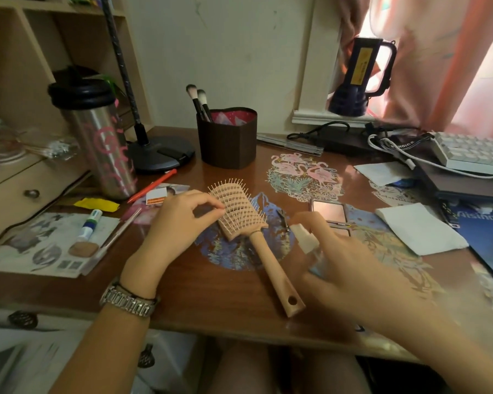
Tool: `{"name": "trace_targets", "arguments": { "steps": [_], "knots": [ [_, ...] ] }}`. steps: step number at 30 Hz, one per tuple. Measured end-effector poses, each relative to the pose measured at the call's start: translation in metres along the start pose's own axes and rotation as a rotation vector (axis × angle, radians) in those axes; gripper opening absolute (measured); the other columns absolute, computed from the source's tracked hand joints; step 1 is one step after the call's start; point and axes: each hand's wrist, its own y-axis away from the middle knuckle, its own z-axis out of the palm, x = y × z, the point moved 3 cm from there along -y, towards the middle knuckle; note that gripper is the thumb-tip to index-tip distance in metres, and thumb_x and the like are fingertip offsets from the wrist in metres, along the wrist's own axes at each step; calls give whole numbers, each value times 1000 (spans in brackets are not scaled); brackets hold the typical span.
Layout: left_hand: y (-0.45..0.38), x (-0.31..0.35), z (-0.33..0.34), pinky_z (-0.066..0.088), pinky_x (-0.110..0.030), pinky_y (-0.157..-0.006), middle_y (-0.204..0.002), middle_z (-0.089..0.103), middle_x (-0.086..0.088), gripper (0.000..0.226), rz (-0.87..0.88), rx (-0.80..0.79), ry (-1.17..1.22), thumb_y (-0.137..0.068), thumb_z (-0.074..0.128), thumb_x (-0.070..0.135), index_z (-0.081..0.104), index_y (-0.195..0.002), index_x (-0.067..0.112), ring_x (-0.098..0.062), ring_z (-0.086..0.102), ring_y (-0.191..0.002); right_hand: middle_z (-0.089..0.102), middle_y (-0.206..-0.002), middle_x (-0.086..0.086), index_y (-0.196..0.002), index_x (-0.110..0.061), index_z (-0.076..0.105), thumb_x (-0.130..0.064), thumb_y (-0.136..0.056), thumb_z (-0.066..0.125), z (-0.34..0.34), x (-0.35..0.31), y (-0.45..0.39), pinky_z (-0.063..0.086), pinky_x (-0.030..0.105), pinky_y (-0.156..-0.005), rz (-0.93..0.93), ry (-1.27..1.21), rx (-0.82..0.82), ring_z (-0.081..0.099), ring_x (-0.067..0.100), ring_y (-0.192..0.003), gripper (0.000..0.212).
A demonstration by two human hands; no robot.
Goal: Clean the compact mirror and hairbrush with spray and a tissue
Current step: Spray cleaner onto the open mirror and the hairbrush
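A peach vented hairbrush (249, 231) lies on the brown desk (228, 302), bristles up, handle toward me. My left hand (180, 223) touches the left side of its head with curled fingertips. My right hand (350, 268), blurred, grips a small clear spray bottle (306, 240) whose pale nozzle points at the brush. Behind that hand the open compact mirror (329, 210) lies flat. A folded white tissue (420, 228) rests to the right.
A steel tumbler (100, 143), a lamp base (160, 155) and a brown holder with makeup brushes (227, 137) stand behind. Papers, a tube and a red pen (153, 185) lie left. A keyboard (473, 153) and cables sit far right.
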Motion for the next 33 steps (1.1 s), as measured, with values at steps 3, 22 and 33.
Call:
{"name": "trace_targets", "arguments": {
  "steps": [3,22,33],
  "knots": [
    [1,0,1,45,-29,-87,-102,66,12,18,-7,-28,-9,-81,66,36,71,-96,28,-5,57,-98,57,-77,-7,-111,-47,24,-21,-79,60,2,1,4,50,36,-57,10,1,12,55,9,-66,54],
    [1,-2,2,45,-27,-84,-104,64,14,23,20,-50,-10,-76,67,46,71,-93,31,-4,56,-100,44,-62,-11,-111,-49,20,-24,-79,60,-11,-3,32,41,33,-55,-24,76,-14,48,14,-59,58],
    [2,-3,5,41,-23,-80,-108,62,13,31,18,-69,-21,-72,68,52,70,-94,31,-4,54,-102,45,-70,-19,-95,-59,13,-25,-78,59,-6,0,55,42,30,-62,24,75,-80,50,13,-70,59]
  ]
}}
